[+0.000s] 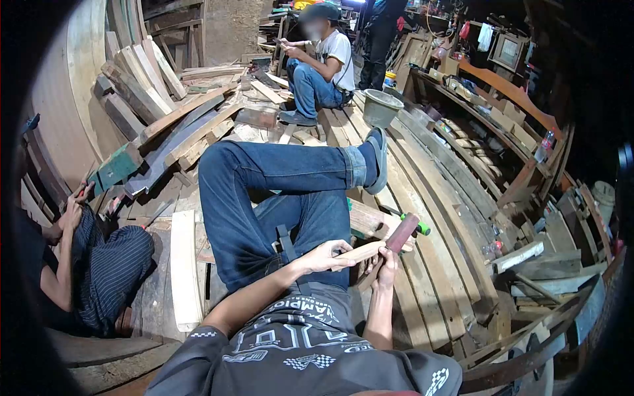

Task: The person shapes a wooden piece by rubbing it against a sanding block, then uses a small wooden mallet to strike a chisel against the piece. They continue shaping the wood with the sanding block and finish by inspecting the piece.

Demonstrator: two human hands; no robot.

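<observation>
My left hand [323, 256] grips a pale, narrow piece of wood [360, 253] over my lap, with the fingers closed around its near end. At the far end of that piece, my right hand [386, 269] is closed on a reddish-brown strip [403, 232] that looks like sandpaper. The strip sticks up past the fingers, and a brown part of it shows below them. Just beyond lies a tool with a bright green handle [417, 226], partly hidden behind the strip, beside a wooden block [370, 221].
Long planks [422, 264] run along my right side. A pale board [185, 270] lies to my left, near a seated person [72, 264] holding a tool by a green block [115, 168]. Ahead, another person [323, 66] sits near a grey bucket [383, 107]. Wood pieces are piled around.
</observation>
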